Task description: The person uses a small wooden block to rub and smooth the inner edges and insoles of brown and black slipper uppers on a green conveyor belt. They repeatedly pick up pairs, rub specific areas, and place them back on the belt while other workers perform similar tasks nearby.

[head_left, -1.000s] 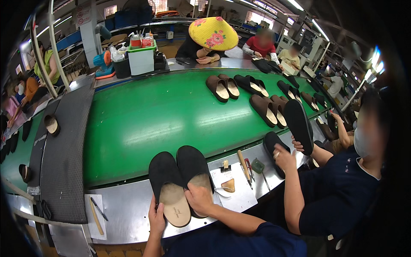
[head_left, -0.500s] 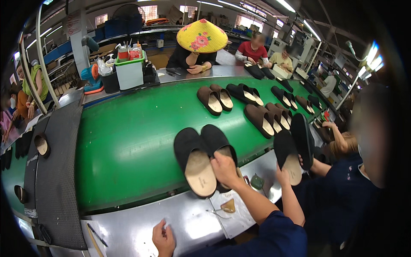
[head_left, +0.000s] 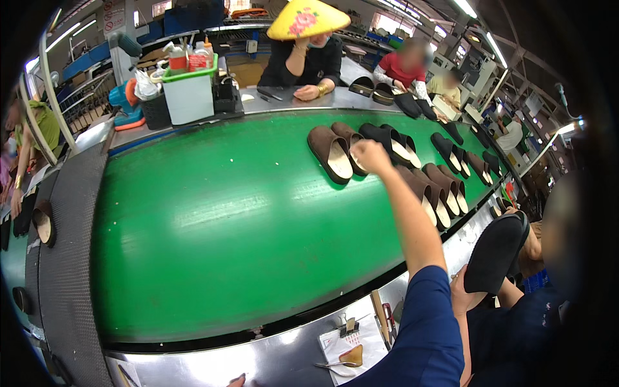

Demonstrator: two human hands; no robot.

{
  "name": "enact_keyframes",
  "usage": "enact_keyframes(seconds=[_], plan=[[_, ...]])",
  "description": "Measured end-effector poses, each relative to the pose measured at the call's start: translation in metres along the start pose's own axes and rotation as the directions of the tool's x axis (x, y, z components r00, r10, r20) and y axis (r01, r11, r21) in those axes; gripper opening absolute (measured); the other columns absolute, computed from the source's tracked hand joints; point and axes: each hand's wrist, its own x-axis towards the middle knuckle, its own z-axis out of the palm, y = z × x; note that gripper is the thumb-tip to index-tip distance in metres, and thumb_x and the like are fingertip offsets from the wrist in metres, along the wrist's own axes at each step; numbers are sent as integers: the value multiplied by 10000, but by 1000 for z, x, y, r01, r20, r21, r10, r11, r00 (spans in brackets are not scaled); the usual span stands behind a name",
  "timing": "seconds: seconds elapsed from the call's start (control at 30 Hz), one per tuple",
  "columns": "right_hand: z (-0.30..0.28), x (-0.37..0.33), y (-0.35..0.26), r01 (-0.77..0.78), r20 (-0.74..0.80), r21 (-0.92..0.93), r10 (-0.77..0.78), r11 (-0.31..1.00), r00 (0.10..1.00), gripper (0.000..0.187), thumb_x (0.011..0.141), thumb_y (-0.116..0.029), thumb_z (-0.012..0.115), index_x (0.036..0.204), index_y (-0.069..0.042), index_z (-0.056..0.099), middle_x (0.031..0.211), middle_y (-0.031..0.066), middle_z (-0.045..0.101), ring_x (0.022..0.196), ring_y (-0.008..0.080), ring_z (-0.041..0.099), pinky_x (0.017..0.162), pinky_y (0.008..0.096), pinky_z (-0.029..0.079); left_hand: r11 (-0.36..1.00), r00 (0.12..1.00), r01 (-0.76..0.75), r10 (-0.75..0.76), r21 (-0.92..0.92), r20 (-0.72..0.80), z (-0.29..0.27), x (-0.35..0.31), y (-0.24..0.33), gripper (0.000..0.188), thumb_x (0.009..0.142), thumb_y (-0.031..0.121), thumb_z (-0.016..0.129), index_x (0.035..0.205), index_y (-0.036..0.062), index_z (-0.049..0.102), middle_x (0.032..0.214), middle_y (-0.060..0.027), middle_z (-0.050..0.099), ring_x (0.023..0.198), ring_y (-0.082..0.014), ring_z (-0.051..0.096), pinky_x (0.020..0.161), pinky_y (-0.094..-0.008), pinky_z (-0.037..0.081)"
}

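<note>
My right hand [head_left: 373, 157] reaches far over the green belt, beside a pair of brown clogs [head_left: 337, 153] with pale insoles. Its fingers look curled but are smeared by motion, and whether they touch the nearer clog cannot be told. A pair of black clogs [head_left: 394, 146] stands just beyond my hand, and several more brown clogs [head_left: 431, 188] lie to the right under my forearm. Of my left hand [head_left: 237, 381] only a fingertip shows at the lower edge, over the steel worktop [head_left: 193, 364]; the rest is out of view.
On the near worktop lie papers with a binder clip [head_left: 349, 327] and an amber-coloured piece [head_left: 351, 355]. To my right a co-worker holds a black clog [head_left: 495, 255]. Across the belt sits a person in a yellow conical hat [head_left: 308, 19], beside a white bin [head_left: 188, 97] of bottles.
The black clogs are out of my right hand, which has moved forward over the belt. Two black clogs now show on the far ledge. My left hand has mostly left the view.
</note>
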Motion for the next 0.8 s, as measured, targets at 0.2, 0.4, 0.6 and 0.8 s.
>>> enact_keyframes(seconds=[0.2, 0.4, 0.6, 0.8], plan=[[93, -22, 47, -191, 34, 19, 190, 981, 981, 421, 874, -335, 672, 1194, -64, 640, 1173, 227, 612, 1105, 417, 593, 928, 481, 486, 995, 997, -80, 80, -59, -14, 4, 11, -6, 378, 814, 97, 759, 1180, 48, 678, 736, -35, 551, 541, -103, 446, 499, -256, 397], [128, 46, 46, -376, -78, -5, 375, 926, 924, 557, 889, -366, 638, 1336, -48, 541, 1339, 215, 513, 1253, 386, 495, 1035, 450, 418, 1000, 982, -3, 2, 4, 186, -9, 15, -1, 407, 811, 77, 740, 1206, 32, 653, 890, -107, 603, 728, -198, 534, 652, -316, 455], [160, 43, 27, -320, -266, -20, 304, 947, 915, 290, 909, -166, 531, 1169, -68, 610, 1174, 162, 573, 1110, 380, 549, 943, 469, 457, 1000, 990, -26, 24, 15, 139, -10, 23, 21, 422, 805, 84, 747, 1214, 40, 655, 890, -106, 610, 706, -196, 547, 629, -310, 468], [143, -72, -20, 9, -165, 76, 3, 997, 986, 204, 853, -86, 569, 1050, -33, 585, 1044, 237, 562, 955, 436, 584, 829, 515, 486, 993, 992, -116, 116, -4, 49, 0, 10, 10, 416, 805, 82, 746, 1212, 52, 663, 778, -58, 577, 587, -145, 474, 542, -275, 426]])
